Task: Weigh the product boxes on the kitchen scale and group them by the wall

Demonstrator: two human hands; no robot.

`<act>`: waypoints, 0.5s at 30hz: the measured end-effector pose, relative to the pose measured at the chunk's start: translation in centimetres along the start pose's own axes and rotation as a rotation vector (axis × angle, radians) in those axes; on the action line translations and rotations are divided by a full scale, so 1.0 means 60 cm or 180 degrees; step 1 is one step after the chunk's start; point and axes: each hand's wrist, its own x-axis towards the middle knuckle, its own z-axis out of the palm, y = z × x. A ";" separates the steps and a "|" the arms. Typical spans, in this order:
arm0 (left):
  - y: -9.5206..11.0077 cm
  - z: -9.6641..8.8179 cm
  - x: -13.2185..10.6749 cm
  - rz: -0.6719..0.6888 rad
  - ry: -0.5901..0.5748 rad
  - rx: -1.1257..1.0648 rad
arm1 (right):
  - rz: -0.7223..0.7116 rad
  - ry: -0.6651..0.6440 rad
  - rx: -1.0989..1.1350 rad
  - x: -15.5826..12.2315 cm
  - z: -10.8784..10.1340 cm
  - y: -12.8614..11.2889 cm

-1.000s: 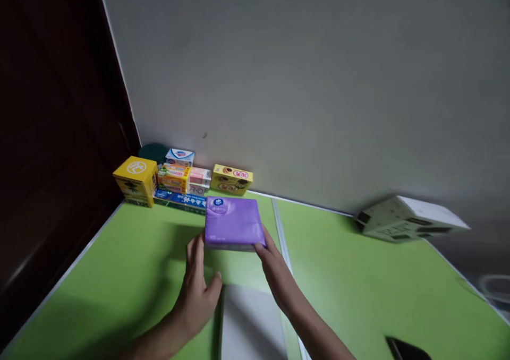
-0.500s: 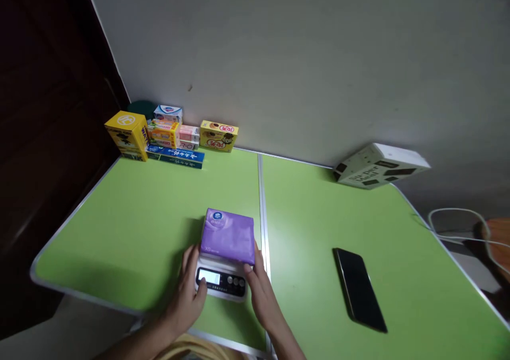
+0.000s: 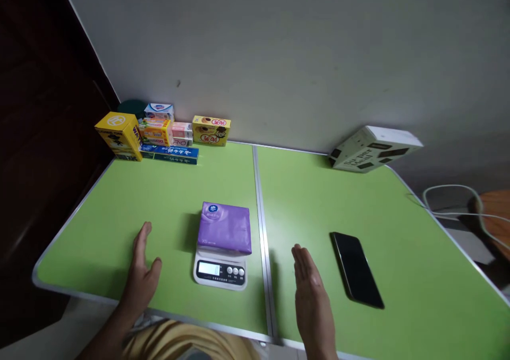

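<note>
A purple tissue pack (image 3: 224,228) rests on a white digital kitchen scale (image 3: 220,273), whose lit display and round buttons face me. Its display digits are too small to read. To the left of the scale, my left hand (image 3: 142,275) is held with thumb and fingers apart, touching nothing. My right hand (image 3: 313,296) is on the other side, fingers stretched out and together, between the scale and a black smartphone (image 3: 356,270). Neither hand touches the pack or the scale.
The green folding table (image 3: 295,200) has a metal seam down its middle. At the back left stand a yellow box (image 3: 119,135), blue toothpaste boxes (image 3: 170,154), soap boxes (image 3: 156,131) and a yellow snack box (image 3: 211,131). A white box (image 3: 372,150) leans at the back right. White cables (image 3: 458,187) hang beyond the right edge.
Both hands have let go of the scale's and pack's sides and moved apart, left hand leftward, right hand rightward. The tissue pack stays on the scale. The view has shifted slightly.
</note>
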 end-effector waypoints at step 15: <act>0.047 0.065 -0.033 -0.0221 -0.1158 -0.0417 | 0.0370 -0.0751 -0.0040 0.001 0.092 -0.046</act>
